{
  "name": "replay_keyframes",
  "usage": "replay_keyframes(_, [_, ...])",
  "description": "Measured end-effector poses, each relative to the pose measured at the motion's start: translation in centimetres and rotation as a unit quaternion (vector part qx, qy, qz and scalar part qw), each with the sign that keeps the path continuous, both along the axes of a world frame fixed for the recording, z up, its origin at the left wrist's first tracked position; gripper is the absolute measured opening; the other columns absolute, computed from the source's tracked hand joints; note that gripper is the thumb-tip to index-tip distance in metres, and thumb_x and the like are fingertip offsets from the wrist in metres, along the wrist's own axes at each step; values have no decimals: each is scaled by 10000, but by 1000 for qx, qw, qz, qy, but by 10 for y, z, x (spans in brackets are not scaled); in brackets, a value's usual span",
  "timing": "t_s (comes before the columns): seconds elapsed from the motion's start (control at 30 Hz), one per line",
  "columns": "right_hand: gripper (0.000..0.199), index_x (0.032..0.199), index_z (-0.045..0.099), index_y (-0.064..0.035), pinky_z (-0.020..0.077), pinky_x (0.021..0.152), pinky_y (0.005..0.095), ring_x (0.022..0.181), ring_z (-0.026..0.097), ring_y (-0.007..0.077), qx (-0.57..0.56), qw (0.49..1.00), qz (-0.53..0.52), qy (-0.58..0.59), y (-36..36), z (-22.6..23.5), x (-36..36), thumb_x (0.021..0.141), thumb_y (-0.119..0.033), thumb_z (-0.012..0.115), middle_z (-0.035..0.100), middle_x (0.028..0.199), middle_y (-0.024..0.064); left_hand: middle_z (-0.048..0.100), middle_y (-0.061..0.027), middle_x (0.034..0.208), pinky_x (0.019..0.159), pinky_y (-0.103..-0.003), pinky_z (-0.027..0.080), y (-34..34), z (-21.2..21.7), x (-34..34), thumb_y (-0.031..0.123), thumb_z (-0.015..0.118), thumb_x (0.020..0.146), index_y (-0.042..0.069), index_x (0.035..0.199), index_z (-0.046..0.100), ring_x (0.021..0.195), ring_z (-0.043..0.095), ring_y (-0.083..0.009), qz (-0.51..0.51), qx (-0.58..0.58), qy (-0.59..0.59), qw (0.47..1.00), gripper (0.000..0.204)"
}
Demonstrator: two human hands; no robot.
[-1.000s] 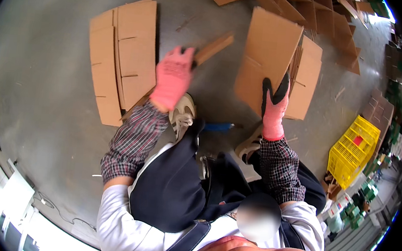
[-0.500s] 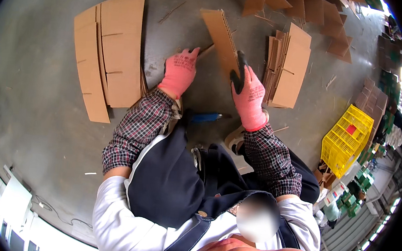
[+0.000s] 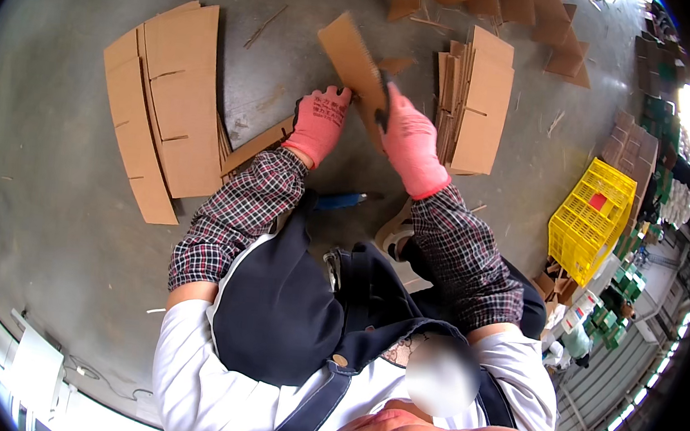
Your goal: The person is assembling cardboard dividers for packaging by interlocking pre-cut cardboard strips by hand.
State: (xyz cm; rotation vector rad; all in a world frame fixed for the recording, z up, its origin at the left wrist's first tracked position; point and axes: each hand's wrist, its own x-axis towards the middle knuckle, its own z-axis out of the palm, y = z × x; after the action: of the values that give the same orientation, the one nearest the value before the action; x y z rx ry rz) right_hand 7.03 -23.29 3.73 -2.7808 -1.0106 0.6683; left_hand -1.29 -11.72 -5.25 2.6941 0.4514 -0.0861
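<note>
Over grey concrete floor (image 3: 50,214), both gloved hands, left (image 3: 319,123) and right (image 3: 409,143), clamp one cardboard sheet (image 3: 351,56).

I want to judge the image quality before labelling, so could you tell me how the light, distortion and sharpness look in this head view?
Head view: even daylight on the concrete floor; blown-out glare at the right rim above the yellow crate; fisheye bends the cardboard sheets near the edge; the gloved left hand and right hand look sharp.

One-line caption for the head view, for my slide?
Left hand and right hand, in pink gloves, grip a folded cardboard piece above the concrete floor between cardboard stacks.
</note>
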Motion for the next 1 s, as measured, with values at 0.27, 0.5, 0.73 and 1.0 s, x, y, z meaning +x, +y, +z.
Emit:
replay_keyframes(0.27, [503,1336,350,-100,497,744,381,891,597,297,-65,991,107,-49,38,-20,-7,844,-103,449,568,1033,158,587,-92,824,589,-358,493,15,-11,5,128,495,816,105,929,499,728,610,-249,41,0,14,999,116])
replay_keyframes(0.5, [565,1344,343,-95,493,744,388,849,607,295,-80,987,136,-10,9,-4,9,814,-139,532,572,1014,150,603,-108,855,605,-386,507,-6,-8,-6,149,531,811,104,990,509,755,620,-286,27,-2,20,999,186])
replay_keyframes(0.73, [625,1348,317,-86,489,718,388,829,608,291,-16,990,133,40,16,-6,13,779,-129,572,591,941,136,584,-82,831,583,-362,498,3,-14,-9,101,532,775,124,1007,496,760,614,-254,19,48,26,998,237])
replay_keyframes(1.0, [572,1345,330,-117,499,723,402,823,613,315,-35,990,133,-18,22,-29,-3,810,-135,532,573,979,165,608,-114,867,654,-412,505,11,-17,-1,152,513,826,113,948,521,792,624,-279,61,-47,44,996,128])
